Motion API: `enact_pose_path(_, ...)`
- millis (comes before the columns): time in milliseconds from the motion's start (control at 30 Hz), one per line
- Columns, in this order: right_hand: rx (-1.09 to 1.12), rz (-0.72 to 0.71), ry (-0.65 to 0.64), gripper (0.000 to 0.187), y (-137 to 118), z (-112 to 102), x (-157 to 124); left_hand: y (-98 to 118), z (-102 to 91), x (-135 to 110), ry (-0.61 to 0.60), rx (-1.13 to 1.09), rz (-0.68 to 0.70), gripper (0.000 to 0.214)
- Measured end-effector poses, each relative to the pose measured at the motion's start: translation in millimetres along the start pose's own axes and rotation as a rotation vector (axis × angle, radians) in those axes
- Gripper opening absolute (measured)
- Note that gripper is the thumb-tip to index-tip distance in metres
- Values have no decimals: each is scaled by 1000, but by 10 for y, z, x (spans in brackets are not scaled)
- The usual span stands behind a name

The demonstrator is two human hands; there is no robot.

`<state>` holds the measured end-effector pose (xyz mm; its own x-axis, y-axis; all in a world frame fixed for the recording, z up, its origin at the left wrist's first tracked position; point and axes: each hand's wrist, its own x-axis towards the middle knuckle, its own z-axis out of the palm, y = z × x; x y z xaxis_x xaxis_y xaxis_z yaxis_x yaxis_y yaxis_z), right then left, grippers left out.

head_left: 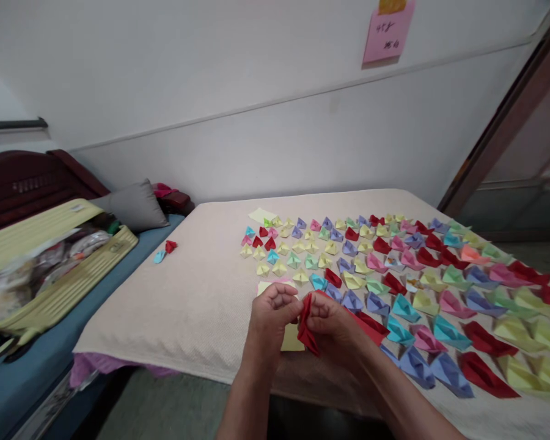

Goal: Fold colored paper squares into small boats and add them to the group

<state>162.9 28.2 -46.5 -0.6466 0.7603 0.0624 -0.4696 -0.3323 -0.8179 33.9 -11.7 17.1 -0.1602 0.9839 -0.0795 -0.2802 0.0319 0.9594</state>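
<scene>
A piece of red folded paper (308, 333) is upright between my two hands at the front edge of the table. My right hand (332, 324) is closed round its right side. My left hand (272, 311) has curled fingers, with thumb and fingertips pinching the paper's upper left edge. Beneath my hands lie yellow paper sheets (292, 341), partly covered by them. A flat red sheet (369, 329) shows behind my right wrist. Folded paper boats stand close by, among them a light blue boat (318, 282) and a dark red boat (333, 278).
Rows of coloured paper boats (406, 307) cover the right side of the cloth-covered table (201, 287). A red folded piece (170, 246) and a blue one (159, 256) lie at the left. Beyond are a cushion (135, 206) and a wall note (387, 33).
</scene>
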Motion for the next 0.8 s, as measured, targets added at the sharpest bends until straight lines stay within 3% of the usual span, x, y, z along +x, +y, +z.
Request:
enact_pose_path(333,155,30,39,22,-48,68,8,22,22,-6,205,355,177,7)
enact_pose_path(600,162,63,84,23,-93,86,-3,-27,-77,75,30,73,-25,24)
enact_pose_path(800,121,82,80,20,-108,71,-3,-56,-101,64,-20,101,-68,28)
